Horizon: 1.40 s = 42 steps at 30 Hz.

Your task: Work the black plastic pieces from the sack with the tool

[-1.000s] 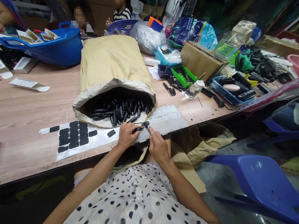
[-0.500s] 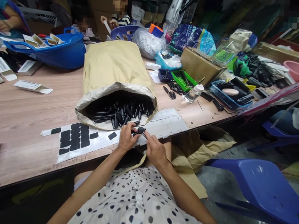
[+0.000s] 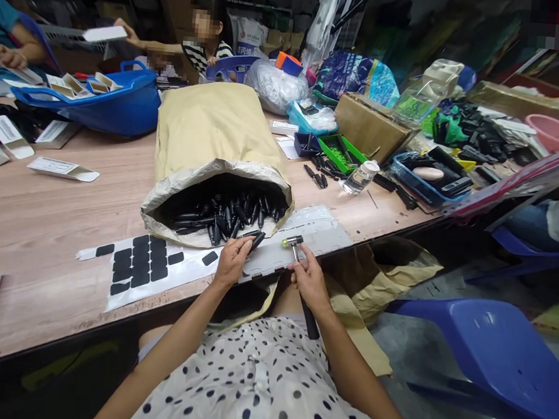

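Pinched in my left hand (image 3: 232, 261) is a black, tapered, pen-like piece (image 3: 258, 241), just in front of a paper sack's mouth. My right hand (image 3: 311, 283) grips a small hammer (image 3: 293, 241) by its metal shaft; the head has one yellow face and one dark face, and the black handle hangs below the wrist. The hammer head is over a grey plate (image 3: 324, 228) at the table edge, apart from the black piece. Many similar black pieces (image 3: 230, 212) fill the open tan paper sack (image 3: 213, 122).
Left of my hands lies a white sheet (image 3: 194, 258) with black rounded stickers (image 3: 141, 259). A blue basin (image 3: 117, 107) holds white boxes. At right are a green tray (image 3: 340, 153), a clear bottle (image 3: 360, 177) and a blue chair (image 3: 486, 358). Another person (image 3: 209, 40) is behind the sack.
My right hand has moved right, away from my left, and the hammer now shows side-on. My left hand has shifted slightly left with the black piece. The person behind now holds out a white box.
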Available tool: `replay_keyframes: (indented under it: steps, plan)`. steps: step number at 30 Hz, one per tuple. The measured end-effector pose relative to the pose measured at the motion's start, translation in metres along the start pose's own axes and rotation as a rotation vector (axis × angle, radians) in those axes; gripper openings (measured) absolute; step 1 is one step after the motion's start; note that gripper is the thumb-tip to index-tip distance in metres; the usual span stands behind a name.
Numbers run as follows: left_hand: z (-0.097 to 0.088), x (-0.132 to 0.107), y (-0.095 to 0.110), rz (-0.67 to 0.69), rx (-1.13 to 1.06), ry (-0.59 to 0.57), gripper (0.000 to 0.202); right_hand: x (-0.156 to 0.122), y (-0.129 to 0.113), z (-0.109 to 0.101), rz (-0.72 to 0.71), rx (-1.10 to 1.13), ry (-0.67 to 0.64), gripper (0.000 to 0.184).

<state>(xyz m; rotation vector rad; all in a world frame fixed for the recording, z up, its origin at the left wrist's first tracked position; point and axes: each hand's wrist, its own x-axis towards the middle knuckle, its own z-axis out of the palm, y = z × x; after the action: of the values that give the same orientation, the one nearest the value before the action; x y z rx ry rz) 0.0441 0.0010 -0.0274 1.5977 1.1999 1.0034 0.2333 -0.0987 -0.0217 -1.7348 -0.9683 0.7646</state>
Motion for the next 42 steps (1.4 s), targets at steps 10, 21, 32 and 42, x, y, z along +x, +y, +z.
replay_keyframes:
  steps: [10,21,32,42]
  plan:
    - [-0.008,0.002,0.019,-0.124,-0.228,-0.026,0.037,-0.005,-0.009,0.003,0.301,0.206,-0.063,0.045]
    - [-0.027,-0.009,0.039,-0.451,-0.673,-0.065,0.04,-0.005,-0.004,0.006,0.291,0.263,-0.051,0.059]
    - [-0.027,-0.021,0.035,-0.509,-0.737,-0.082,0.031,-0.005,0.001,0.006,0.265,0.264,-0.043,0.059]
    - [-0.043,-0.051,0.05,-0.4,-0.542,-0.094,0.041,-0.007,-0.006,0.005,0.284,0.244,-0.035,0.062]
